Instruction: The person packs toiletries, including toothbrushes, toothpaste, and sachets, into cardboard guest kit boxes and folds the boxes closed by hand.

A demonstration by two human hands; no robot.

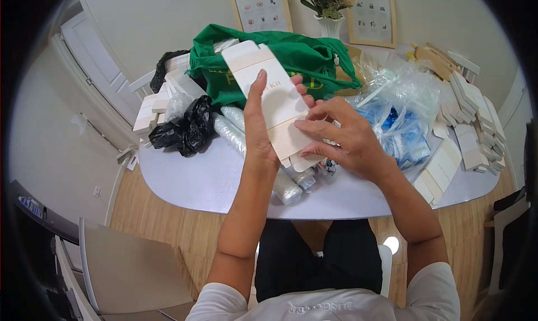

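Note:
A white and cream cardboard box (274,99) with "Kit" lettering is held up over the table, its end flaps standing out at top and bottom. My left hand (261,114) is closed round it, thumb across the printed face and fingertips showing at the far edge. At its lower right side, my right hand (347,136) has bent fingers and thumb against the ribbed cream part near the bottom flap. Below the box lie clear-wrapped rolls (286,186), partly hidden by my left forearm. Whether anything is inside the box cannot be seen.
A green bag (269,46) lies behind, a black plastic bag (190,128) to the left. Rightward are clear and blue plastic packets (400,136), a similar carton (440,172) and stacked cartons (476,119). A flower vase (329,27) and framed signs (372,15) stand at the back.

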